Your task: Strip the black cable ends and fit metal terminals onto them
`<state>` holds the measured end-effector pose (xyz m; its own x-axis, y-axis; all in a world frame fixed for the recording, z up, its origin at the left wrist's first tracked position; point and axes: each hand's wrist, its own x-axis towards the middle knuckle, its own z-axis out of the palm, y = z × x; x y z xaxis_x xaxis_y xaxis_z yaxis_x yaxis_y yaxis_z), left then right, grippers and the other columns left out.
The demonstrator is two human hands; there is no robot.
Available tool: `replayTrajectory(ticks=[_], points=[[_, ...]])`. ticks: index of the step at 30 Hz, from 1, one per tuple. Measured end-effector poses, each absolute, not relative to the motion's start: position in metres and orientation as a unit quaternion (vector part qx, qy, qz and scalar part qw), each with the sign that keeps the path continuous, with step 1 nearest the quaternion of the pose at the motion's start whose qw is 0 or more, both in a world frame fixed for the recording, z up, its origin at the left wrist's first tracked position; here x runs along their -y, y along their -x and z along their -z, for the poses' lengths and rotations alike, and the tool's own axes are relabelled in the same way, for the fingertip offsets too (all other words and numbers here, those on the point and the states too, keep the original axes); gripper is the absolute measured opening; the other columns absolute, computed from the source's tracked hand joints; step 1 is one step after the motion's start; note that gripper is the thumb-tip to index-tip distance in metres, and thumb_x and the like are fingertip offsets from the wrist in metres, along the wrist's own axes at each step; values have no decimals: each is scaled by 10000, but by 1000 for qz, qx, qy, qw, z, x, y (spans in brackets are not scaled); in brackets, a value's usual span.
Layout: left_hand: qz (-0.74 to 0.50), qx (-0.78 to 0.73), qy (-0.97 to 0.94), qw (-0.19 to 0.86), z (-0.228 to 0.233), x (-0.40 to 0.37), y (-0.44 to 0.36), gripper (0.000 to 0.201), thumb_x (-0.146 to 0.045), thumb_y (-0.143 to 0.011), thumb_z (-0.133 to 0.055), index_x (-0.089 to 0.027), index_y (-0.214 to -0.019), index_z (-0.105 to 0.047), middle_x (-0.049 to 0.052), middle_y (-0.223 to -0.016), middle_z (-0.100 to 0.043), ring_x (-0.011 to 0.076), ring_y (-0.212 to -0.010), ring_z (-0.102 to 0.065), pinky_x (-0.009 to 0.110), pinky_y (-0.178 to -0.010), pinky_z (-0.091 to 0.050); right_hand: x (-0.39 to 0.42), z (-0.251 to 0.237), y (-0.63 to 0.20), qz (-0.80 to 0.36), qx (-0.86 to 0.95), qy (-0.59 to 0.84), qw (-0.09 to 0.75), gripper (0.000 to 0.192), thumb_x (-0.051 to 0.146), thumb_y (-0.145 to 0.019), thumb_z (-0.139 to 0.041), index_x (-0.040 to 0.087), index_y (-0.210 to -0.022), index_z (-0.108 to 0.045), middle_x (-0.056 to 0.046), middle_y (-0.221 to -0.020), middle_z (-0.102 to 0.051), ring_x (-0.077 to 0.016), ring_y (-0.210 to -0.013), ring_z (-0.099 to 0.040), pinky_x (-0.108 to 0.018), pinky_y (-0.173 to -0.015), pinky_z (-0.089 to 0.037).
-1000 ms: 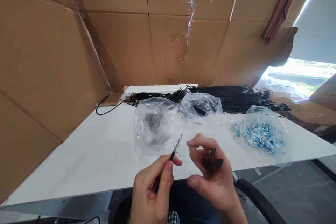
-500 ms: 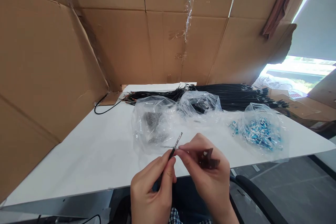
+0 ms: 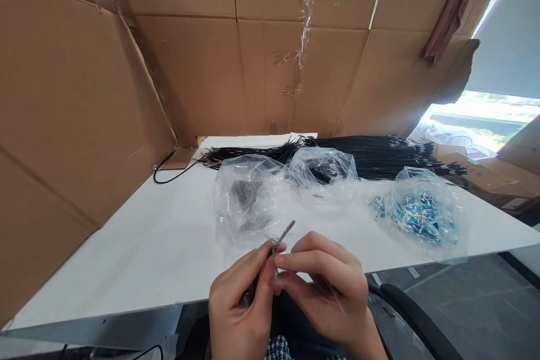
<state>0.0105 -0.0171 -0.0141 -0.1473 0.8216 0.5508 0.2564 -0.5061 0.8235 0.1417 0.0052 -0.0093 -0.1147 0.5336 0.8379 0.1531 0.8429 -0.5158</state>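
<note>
In the head view, my left hand (image 3: 242, 298) is closed around a black cable whose stripped end (image 3: 287, 230) points up and to the right. Fine loose metal strands (image 3: 273, 241) fan out at the base of the stripped part. My right hand (image 3: 331, 281) pinches at this spot, thumb and forefinger touching the cable just beside the left fingertips. A thin pale strip shows under the right palm; what it is I cannot make out. Most of the cable's black jacket is hidden by my left hand.
Clear plastic bags (image 3: 228, 202) lie on the white table (image 3: 169, 247), one holding small blue-and-metal parts (image 3: 422, 214) at the right. Bundles of black cables (image 3: 371, 152) lie along the back. Cardboard walls (image 3: 202, 67) stand behind and at the left. A chair armrest (image 3: 413, 320) is lower right.
My right hand has turned and lowered slightly, its fingers now pinching lower on the cable. The strands at the cable end look more spread. The dark brown piece in my right palm no longer shows.
</note>
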Motion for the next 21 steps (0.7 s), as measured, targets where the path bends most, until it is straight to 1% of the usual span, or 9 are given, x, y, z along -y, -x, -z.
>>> replayTrajectory(ticks=[1, 3, 5, 7, 9, 12, 14, 17, 21], points=[[-616, -435, -620, 218, 14, 18, -10, 224, -190, -837, -652, -285, -1003, -769, 8, -844, -776, 139, -626, -673, 214, -594, -566, -4, 10, -142, -177, 719, 229, 632, 160, 199, -866, -670, 217, -1024, -658, -14, -721, -608, -122, -559, -547, -225, -428, -391], [-606, -432, -639, 196, 14, 19, -10, 233, -171, -842, -647, -284, -1012, -759, -11, -763, -750, 127, -597, -651, 198, -558, -542, -1, 11, -143, -204, 702, 223, 645, 250, 316, -864, -683, 235, -1097, -639, -10, -728, -574, -131, -567, -516, -230, -407, -356], [-593, -429, -660, 172, 15, 20, -11, 248, -156, -854, -634, -285, -1039, -737, -37, -681, -701, 103, -528, -602, 177, -498, -500, 3, 10, -144, -200, 699, 243, 642, 313, 348, -865, -671, 242, -1154, -615, -4, -729, -545, -134, -565, -484, -241, -412, -343], [-584, -423, -682, 121, 17, 21, -11, 285, -124, -860, -617, -276, -1085, -706, -46, -657, -666, 95, -521, -588, 170, -492, -482, 8, 8, -146, -169, 705, 290, 625, 325, 260, -858, -660, 249, -1177, -597, 5, -735, -529, -121, -537, -449, -244, -415, -334], [-577, -414, -703, 34, 20, 21, -11, 348, -64, -849, -605, -244, -1140, -670, -30, -697, -671, 95, -551, -600, 169, -508, -476, 12, 6, -146, -119, 713, 333, 606, 354, 150, -841, -639, 248, -1178, -589, 11, -735, -518, -107, -515, -425, -239, -407, -315], [-553, -407, -723, -79, 22, 22, -10, 393, 6, -817, -603, -175, -1163, -643, 14, -765, -688, 97, -583, -611, 179, -547, -479, 15, 2, -147, -62, 724, 355, 588, 348, 94, -837, -611, 226, -1159, -592, 8, -723, -505, -113, -537, -470, -245, -426, -352], [-530, -409, -735, -110, 23, 24, -8, 386, 16, -811, -601, -152, -1156, -641, 22, -745, -681, 98, -572, -603, 182, -539, -466, 17, -1, -147, -53, 731, 360, 577, 324, 89, -840, -600, 222, -1135, -600, 8, -710, -502, -118, -542, -495, -257, -446, -391], [-508, -420, -740, -133, 23, 26, -7, 384, 8, -816, -592, -157, -1159, -644, 12, -694, -668, 98, -546, -584, 185, -523, -446, 20, -4, -148, -61, 737, 363, 567, 334, 67, -836, -577, 244, -1117, -612, 16, -693, -488, -113, -512, -495, -261, -444, -411], [-515, -425, -733, -126, 22, 28, -9, 390, 12, -826, -574, -173, -1162, -650, 8, -696, -678, 99, -544, -582, 191, -537, -447, 22, -6, -148, -81, 730, 370, 569, 317, 53, -835, -561, 260, -1067, -620, 21, -689, -470, -112, -505, -499, -254, -440, -416]])
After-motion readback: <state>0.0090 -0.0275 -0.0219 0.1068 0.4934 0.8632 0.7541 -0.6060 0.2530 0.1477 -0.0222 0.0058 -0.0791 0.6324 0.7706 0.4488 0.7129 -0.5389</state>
